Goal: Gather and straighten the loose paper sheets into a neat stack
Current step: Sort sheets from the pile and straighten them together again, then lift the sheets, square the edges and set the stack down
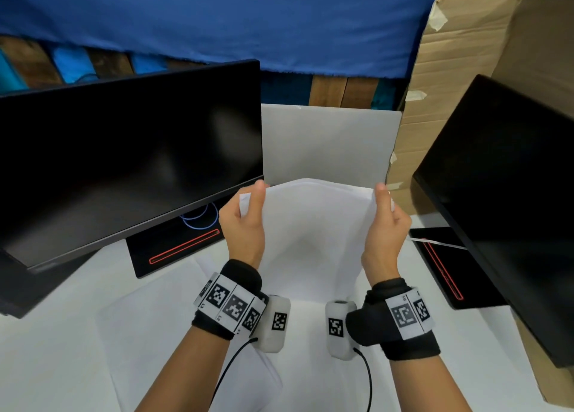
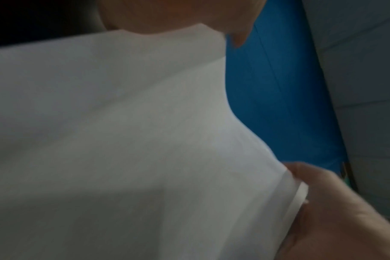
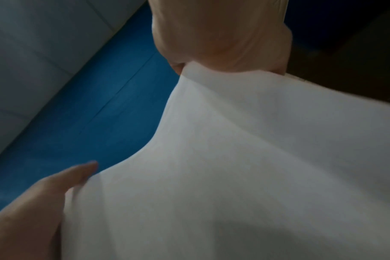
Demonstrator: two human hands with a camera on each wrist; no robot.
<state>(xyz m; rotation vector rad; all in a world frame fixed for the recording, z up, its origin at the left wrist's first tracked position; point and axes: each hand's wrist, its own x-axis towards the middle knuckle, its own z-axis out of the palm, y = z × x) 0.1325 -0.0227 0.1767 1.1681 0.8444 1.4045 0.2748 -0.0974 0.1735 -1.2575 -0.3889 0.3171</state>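
A bundle of white paper sheets (image 1: 313, 234) stands upright on the white table (image 1: 56, 349) between my hands, bowed in the middle. My left hand (image 1: 248, 212) pinches its upper left edge, thumb in front. My right hand (image 1: 385, 216) pinches the upper right edge the same way. In the left wrist view the sheets (image 2: 127, 140) fill the frame, with their layered edge by my thumb (image 2: 323, 202). The right wrist view shows the sheets (image 3: 256, 167) held under my thumb (image 3: 56, 190). More loose sheets (image 1: 155, 318) lie flat on the table below my left wrist.
A dark monitor (image 1: 124, 157) stands close at the left and a second one (image 1: 503, 200) at the right, each on a black base with a red line. A white board (image 1: 329, 144) leans behind the sheets. A cardboard box (image 1: 466, 70) rises at the back right.
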